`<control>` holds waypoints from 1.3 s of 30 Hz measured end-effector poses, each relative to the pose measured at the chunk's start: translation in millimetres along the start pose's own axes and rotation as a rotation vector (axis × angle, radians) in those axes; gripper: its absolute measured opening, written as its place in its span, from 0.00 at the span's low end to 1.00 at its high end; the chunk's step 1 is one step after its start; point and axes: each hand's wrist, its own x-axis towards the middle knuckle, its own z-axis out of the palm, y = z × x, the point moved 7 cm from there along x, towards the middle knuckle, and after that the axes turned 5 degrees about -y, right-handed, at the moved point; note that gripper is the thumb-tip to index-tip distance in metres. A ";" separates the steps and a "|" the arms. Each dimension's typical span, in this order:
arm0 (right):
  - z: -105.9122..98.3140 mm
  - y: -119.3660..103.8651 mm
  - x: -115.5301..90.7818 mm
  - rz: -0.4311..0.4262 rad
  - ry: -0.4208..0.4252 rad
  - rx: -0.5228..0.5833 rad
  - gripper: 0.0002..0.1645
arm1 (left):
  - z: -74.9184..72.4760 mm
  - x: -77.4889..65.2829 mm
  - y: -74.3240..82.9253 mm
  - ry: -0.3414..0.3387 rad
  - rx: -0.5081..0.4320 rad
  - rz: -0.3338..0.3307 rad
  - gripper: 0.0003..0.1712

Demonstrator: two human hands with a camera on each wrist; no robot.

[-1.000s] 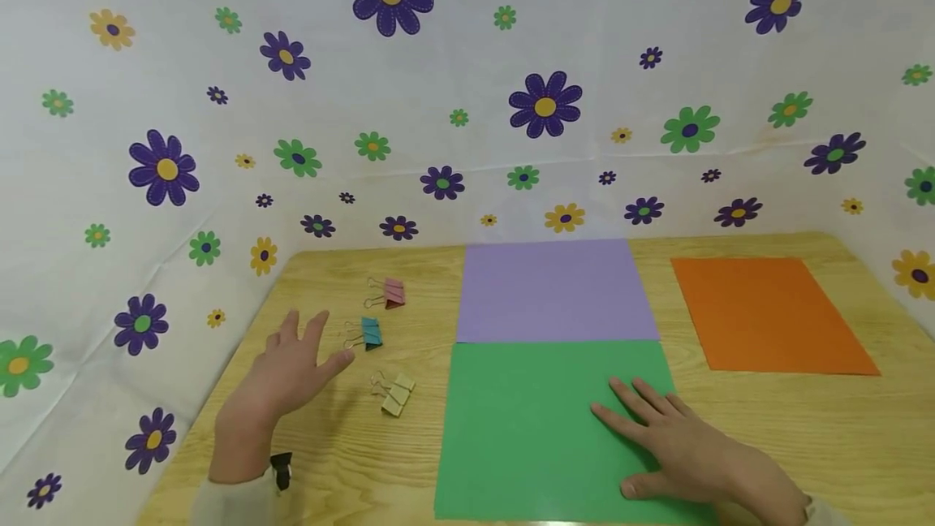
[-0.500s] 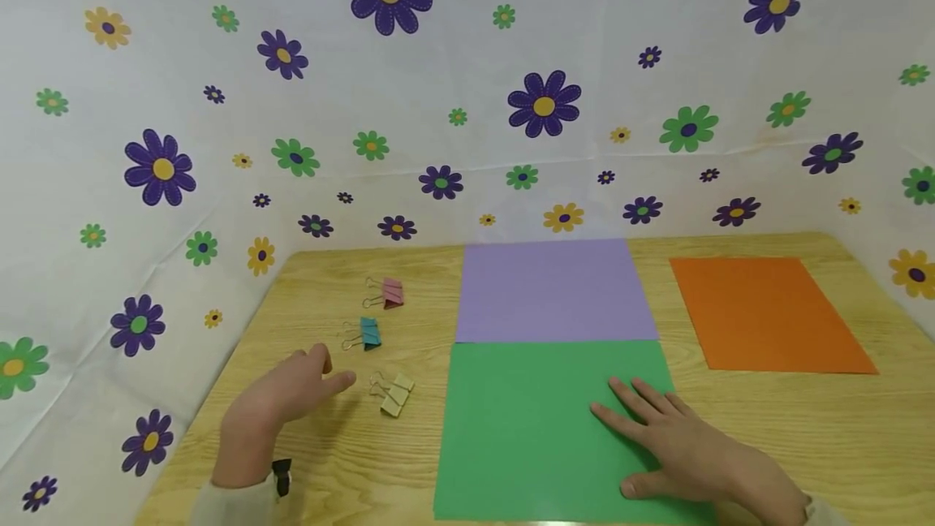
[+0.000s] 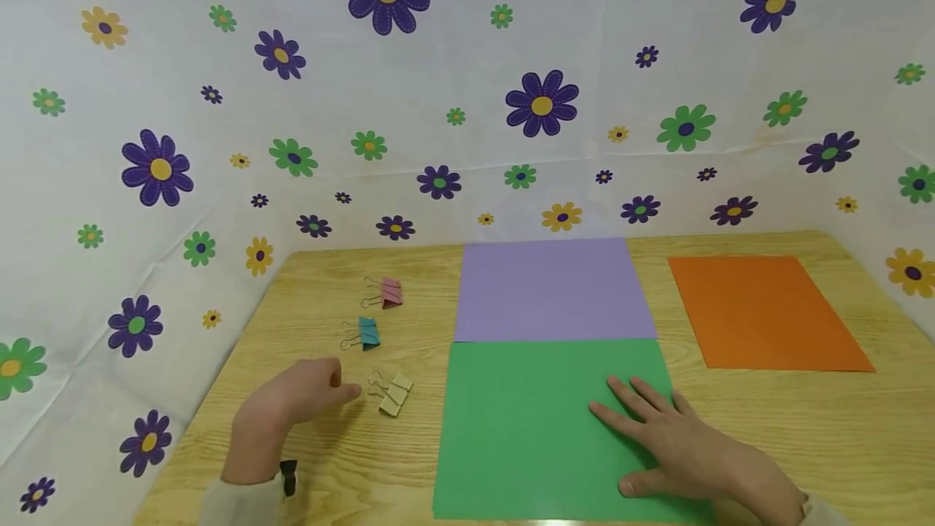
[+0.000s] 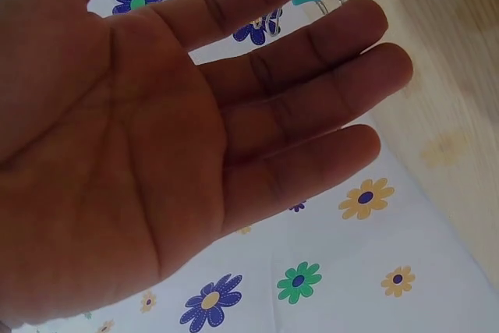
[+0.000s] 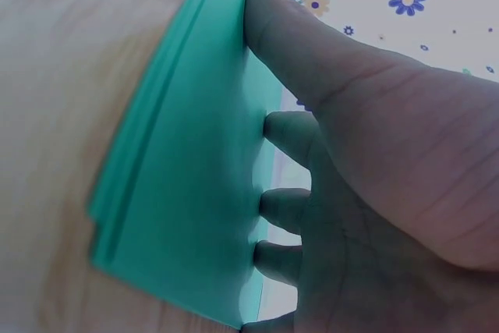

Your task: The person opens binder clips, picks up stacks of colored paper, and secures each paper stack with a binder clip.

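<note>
My left hand (image 3: 292, 398) hovers over the table just left of a pale yellow binder clip (image 3: 396, 394), thumb tip close to its wire handles. Nothing lies in its palm; the left wrist view has its fingers (image 4: 312, 103) relaxed. A teal binder clip (image 3: 369, 334) and a pink binder clip (image 3: 392, 292) lie farther back. On the green paper (image 3: 526, 428) my right hand (image 3: 679, 445) rests with spread fingers, its fingertips pressing the surface. Seen from the right wrist, layered edges show at the side of the green paper (image 5: 179, 193).
A purple sheet (image 3: 548, 291) lies directly behind the green paper. To the right, an orange sheet (image 3: 770, 311) lies apart on the wooden table (image 3: 818, 428). Flower-printed white cloth (image 3: 453, 63) walls in the back and sides.
My left hand has come down and toward me, from beside the teal clip to beside the yellow one, its fingers bending somewhat. The right hand stays on the green paper.
</note>
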 end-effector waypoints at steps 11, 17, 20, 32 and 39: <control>-0.4 -0.7 -1.0 0.009 0.007 -0.004 0.55 | 8.0 3.4 9.7 0.018 0.030 0.055 0.15; -0.5 -1.1 -0.6 0.009 0.005 -0.010 0.55 | 11.6 5.7 13.1 0.019 0.018 0.054 0.14; -0.6 -1.2 -0.6 0.012 0.005 -0.015 0.55 | 12.8 6.4 14.3 0.020 0.018 0.041 0.14; 0.0 -1.3 -0.7 0.008 0.012 -0.020 0.55 | 17.2 7.9 25.4 -0.007 0.032 0.051 0.12; -0.6 -1.6 -0.2 0.007 0.014 -0.015 0.55 | 20.5 11.1 32.0 -0.019 0.032 0.088 0.11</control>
